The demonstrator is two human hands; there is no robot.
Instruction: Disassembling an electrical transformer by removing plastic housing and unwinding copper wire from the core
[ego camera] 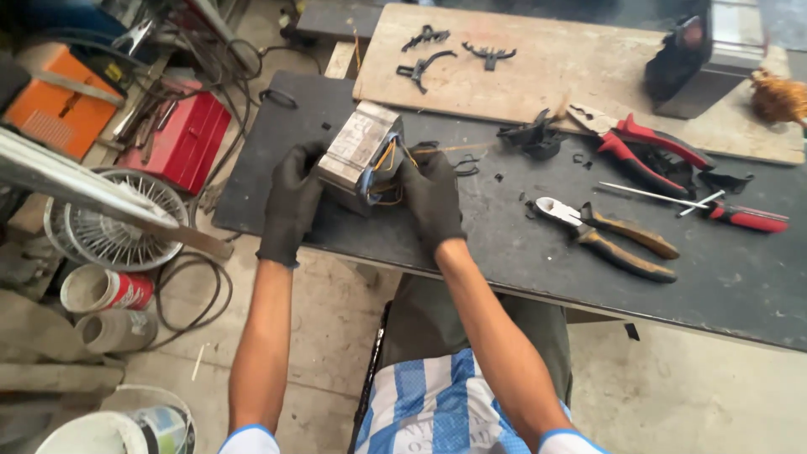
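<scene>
Two gloved hands clamp a grey metal motor core [357, 151] at the near left of the dark table [504, 244]: the left hand [290, 202] grips its left side, the right hand [430, 197] closes beside the orange wires [385, 160]. Keeping the core flat and fingers clear of the windings would probably steady it. Cutters [605, 229] lie to the right.

One motor stator [360, 155], two gloved hands, two pliers, one screwdriver [740, 215], three black clips, one red toolbox [181, 139], one wooden board [555, 71].
</scene>
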